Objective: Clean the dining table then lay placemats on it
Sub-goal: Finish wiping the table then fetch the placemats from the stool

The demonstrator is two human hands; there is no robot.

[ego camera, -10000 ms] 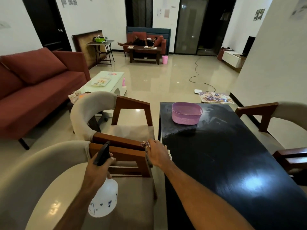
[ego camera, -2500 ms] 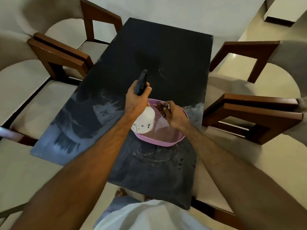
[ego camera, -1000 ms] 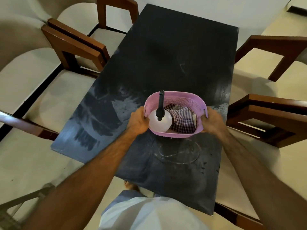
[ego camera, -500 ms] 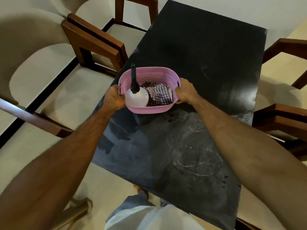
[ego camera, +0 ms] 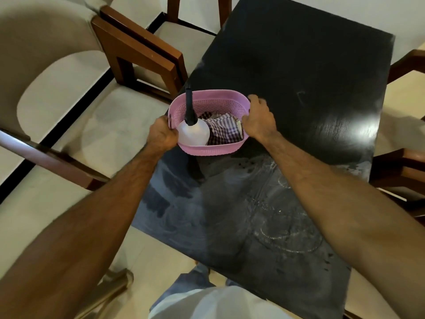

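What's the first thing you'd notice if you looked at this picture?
A pink basket near the black table's left edge, gripped at its ends by the left hand and right hand. Inside sit a white spray bottle and a checked cloth. Pale smears cover the table's near half.

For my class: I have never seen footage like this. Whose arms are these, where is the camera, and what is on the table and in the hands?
There is no machine here. The camera sits on a person's head and looks down, so the two arms are that person's own. The left hand and the right hand grip opposite ends of a pink basket over the left edge of a dark dining table. Inside it are a white spray bottle with a black nozzle and a checked cloth. Pale smears mark the tabletop. Cushioned chairs stand around it.
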